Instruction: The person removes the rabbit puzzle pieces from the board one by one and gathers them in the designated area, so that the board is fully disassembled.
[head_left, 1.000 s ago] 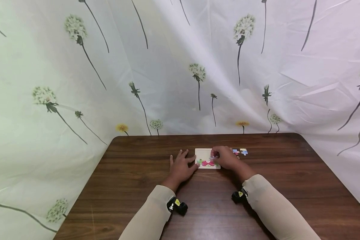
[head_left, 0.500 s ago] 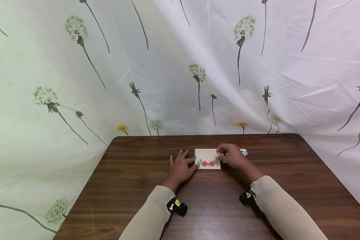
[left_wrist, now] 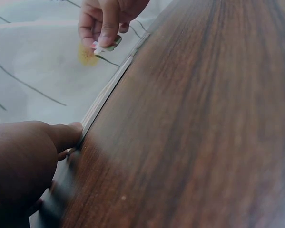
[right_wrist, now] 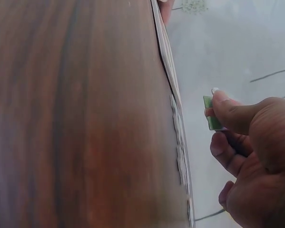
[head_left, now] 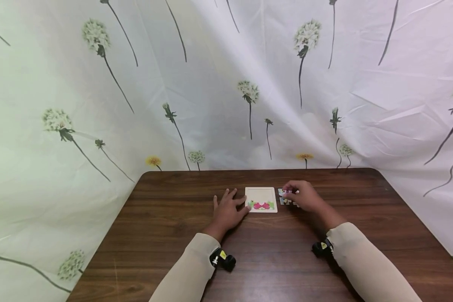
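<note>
At the far left of the head view, pale cloth printed with dandelions (head_left: 56,120) hangs around the dark wood-grain desk (head_left: 166,251). A light sleeve with a black wrist device (head_left: 228,263) leads to the left hand (head_left: 228,214); its fingers are spread wide, so the grip holds nothing, with thumb and index finger touching the left edge of the puzzle tray (head_left: 260,195).

The tray lies flat on the desk, cream and nearly square, with a raised rim. A row of fitted pieces (head_left: 261,206) fills its near edge: two bright pink-red shapes in the middle, green at either end. The rest of its bed is bare cream.

Just beside the tray's right edge, loose pieces (head_left: 281,201) lie close together on the desk, pale blue and white, partly hidden by the right hand (head_left: 303,197). That hand's grip is narrow, thumb and finger pinching one puzzle piece (right_wrist: 213,124) raised above the desk: thin, green on the side facing the right wrist, with a whitish knob.
</note>
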The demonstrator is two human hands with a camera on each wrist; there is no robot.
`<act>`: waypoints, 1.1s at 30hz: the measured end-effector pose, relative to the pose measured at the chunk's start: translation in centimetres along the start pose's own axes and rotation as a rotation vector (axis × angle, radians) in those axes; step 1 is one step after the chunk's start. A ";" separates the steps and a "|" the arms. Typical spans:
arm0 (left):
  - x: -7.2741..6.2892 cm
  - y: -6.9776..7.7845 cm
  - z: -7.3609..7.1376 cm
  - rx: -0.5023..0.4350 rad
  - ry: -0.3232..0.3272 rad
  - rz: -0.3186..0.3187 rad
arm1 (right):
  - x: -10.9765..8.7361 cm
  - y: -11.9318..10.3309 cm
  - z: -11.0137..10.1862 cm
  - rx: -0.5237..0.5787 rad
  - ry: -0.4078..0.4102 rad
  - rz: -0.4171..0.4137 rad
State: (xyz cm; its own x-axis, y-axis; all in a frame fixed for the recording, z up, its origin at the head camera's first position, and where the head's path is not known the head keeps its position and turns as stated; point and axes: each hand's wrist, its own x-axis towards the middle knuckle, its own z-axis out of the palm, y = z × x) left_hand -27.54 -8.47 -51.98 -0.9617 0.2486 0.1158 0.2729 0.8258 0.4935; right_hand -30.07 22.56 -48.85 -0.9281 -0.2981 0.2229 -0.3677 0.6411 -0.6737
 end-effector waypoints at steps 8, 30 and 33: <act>-0.1 0.1 -0.1 -0.005 -0.009 0.010 | -0.9 1.2 -1.4 -0.003 0.016 0.031; 0.1 -0.2 0.1 -0.002 -0.005 0.013 | -2.5 4.1 -3.9 0.000 0.049 0.113; 0.1 -0.1 0.0 0.002 -0.007 0.008 | -2.8 4.2 -4.1 -0.005 0.051 0.126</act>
State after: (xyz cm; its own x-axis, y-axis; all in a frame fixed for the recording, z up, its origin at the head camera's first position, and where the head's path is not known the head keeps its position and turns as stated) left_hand -27.63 -8.56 -52.07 -0.9591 0.2593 0.1135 0.2810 0.8247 0.4908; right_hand -29.29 28.99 -49.43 -0.9687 -0.1786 0.1722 -0.2479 0.6746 -0.6953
